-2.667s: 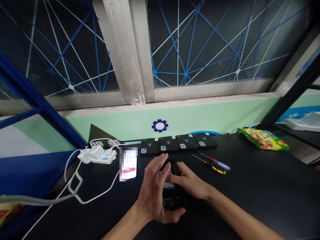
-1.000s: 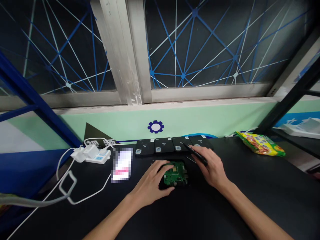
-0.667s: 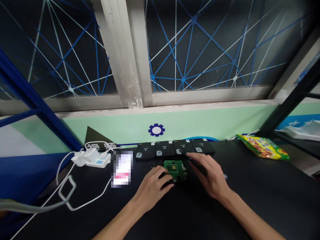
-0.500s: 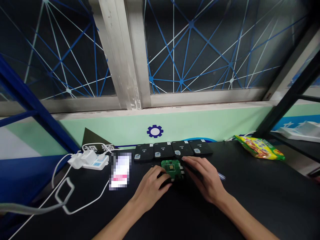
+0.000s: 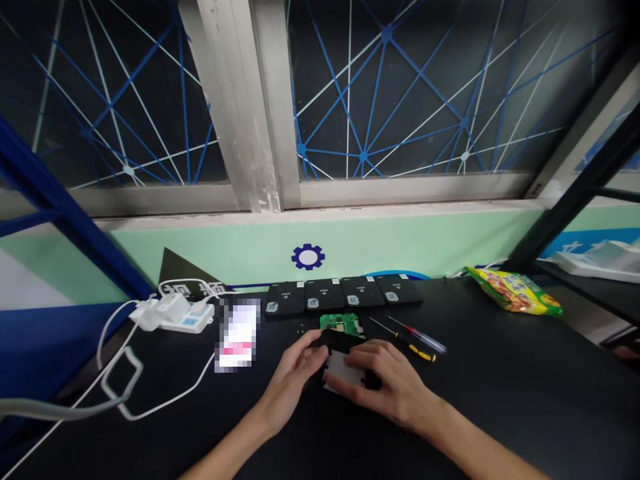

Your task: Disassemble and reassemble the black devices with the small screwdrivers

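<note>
Between my hands is a black device cover (image 5: 341, 339) with a flat grey plate (image 5: 341, 368) on its inner side, tilted toward me. My left hand (image 5: 294, 381) grips its left edge, thumb on the near face. My right hand (image 5: 393, 381) holds the right side, with fingers across the grey plate. Just behind the cover lies a green circuit board (image 5: 341, 323), its near part hidden. Right of the board rest a yellow-handled screwdriver (image 5: 413, 347) and a red-and-blue-handled screwdriver (image 5: 425, 339).
Several black boxes with labels (image 5: 324, 297) line the wall side of the table. On the left are a blurred phone (image 5: 239, 333), a white power strip (image 5: 187, 320) and a looping white cable (image 5: 133, 417). A yellow-green snack packet (image 5: 515, 291) lies at the right. Tiny bits (image 5: 300, 329) lie left of the board.
My left hand has left the circuit board. Both hands have come nearer me and now hold the cover with the grey plate. The screwdrivers, mostly hidden before, now show.
</note>
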A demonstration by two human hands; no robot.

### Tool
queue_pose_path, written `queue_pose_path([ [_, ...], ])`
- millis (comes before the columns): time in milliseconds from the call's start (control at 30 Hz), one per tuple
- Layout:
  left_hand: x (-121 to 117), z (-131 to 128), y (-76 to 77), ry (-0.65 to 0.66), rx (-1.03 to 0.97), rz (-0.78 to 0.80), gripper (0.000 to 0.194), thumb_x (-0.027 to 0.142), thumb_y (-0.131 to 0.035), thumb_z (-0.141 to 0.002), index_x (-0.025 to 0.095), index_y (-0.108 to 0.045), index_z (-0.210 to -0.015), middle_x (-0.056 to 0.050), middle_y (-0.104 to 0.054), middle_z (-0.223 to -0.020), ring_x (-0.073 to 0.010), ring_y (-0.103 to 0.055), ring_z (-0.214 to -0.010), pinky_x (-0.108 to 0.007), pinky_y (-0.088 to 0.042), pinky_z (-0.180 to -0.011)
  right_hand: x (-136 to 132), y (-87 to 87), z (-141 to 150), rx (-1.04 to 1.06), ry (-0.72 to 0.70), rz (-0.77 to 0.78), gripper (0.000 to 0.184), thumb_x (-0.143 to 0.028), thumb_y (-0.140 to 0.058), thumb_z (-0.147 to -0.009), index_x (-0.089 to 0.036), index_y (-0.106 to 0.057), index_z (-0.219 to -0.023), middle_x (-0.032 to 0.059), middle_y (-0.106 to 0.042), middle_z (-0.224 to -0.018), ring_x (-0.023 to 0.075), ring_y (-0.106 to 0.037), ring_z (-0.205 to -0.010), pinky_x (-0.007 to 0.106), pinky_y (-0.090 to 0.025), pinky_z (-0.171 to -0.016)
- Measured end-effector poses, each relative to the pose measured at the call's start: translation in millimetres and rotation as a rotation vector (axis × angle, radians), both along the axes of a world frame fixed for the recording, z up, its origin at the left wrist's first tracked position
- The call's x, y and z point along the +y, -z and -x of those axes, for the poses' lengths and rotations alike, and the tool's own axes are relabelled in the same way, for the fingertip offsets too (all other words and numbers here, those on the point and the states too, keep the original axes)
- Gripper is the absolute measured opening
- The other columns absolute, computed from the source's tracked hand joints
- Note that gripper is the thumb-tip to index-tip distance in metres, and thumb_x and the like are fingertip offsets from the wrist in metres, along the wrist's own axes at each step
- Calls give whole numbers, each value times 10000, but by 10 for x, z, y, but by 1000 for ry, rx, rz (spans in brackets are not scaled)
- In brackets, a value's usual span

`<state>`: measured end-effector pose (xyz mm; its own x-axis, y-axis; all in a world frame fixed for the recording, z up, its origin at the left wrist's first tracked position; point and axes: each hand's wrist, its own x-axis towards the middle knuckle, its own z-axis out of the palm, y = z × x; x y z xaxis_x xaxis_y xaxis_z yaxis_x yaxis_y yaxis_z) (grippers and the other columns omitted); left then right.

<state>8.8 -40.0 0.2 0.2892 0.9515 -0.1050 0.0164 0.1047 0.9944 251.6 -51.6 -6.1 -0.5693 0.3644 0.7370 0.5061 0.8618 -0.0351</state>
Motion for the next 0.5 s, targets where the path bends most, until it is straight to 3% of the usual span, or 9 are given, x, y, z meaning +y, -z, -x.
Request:
queue_pose_path([
  [100,1,-38,-45,-37,-100,53,568,534,-803,-932,245,-653,-1397,-50,-772,-1027,-265,-711,-1004,-332,-531,-855,-16,61,32,127,87,78,533,-103,-542,-1071,-365,-614,-1530,122,-680,-1297,298,-665,-1246,460,-604,-1016],
  [233,23,-23,-184,-70,-151,6,451,517,-772,-969,231,-668,-1303,-36,-761,-968,-227,-709,-905,-288,-508,-786,23,72,57,503,214,411,445,-163,-417,-1113,-347,-630,-1458,141,-571,-1408,299,-636,-1274,505,-589,-1044],
  [300,32,1,-218,-59,-152,-32,421,499,-757,-987,224,-654,-1289,-41,-767,-987,-222,-710,-907,-290,-511,-801,55,50,48,640,133,652,361,-280,-452,-1134,-316,-595,-1463,132,-623,-1309,285,-678,-1166,480,-616,-987],
  [367,32,12,-216,-44,-144,-53,412,501,-746,-992,225,-634,-1277,-42,-770,-997,-229,-713,-910,-303,-520,-810,73,31,37,742,-13,951,386,-412,-505,-1127,-302,-540,-1495,93,-675,-1126,253,-709,-962,409,-659,-804],
  [433,22,5,-192,-44,-108,-66,411,514,-745,-983,231,-615,-1251,-32,-763,-975,-238,-715,-899,-315,-523,-798,71,21,40,820,-147,1214,457,-519,-564,-1091,-302,-520,-1491,44,-671,-974,211,-678,-758,327,-632,-597],
  [500,6,-10,-171,-38,-54,-67,405,527,-722,-987,236,-594,-1239,-28,-756,-947,-251,-720,-884,-334,-531,-783,57,20,54,858,-228,1362,489,-552,-646,-1043,-296,-542,-1447,30,-671,-942,177,-635,-659,275,-586,-495],
])
